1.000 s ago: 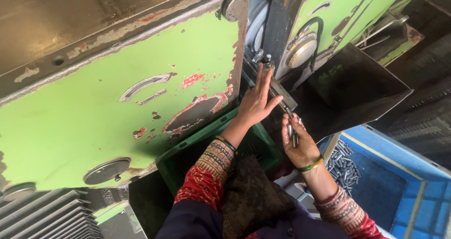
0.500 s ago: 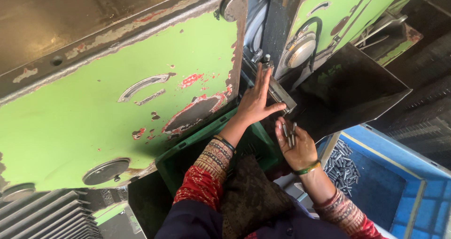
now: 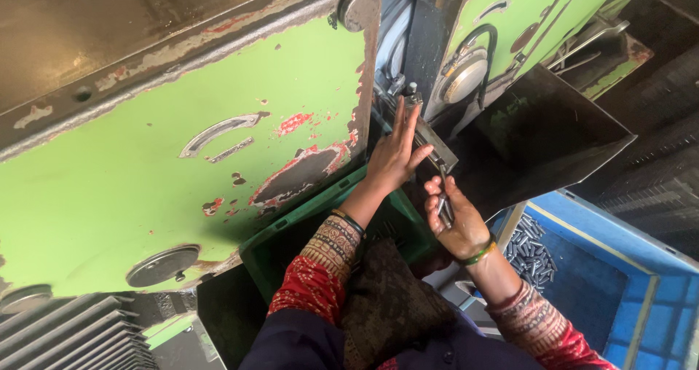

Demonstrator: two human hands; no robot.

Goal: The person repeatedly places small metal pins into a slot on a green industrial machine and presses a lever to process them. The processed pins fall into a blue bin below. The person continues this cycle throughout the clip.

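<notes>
Head view: left hand point(image 3: 393, 159) flat, fingers released, stays on green press point(image 3: 182, 181); right hand point(image 3: 455, 221), drawn slightly nearer, grasping metal pins point(image 3: 443, 208).

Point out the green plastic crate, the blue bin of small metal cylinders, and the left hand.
green plastic crate point(image 3: 291, 228), head view, near rim.
blue bin point(image 3: 619, 264), head view, its rim.
left hand point(image 3: 393, 159), head view, back of hand.
</notes>
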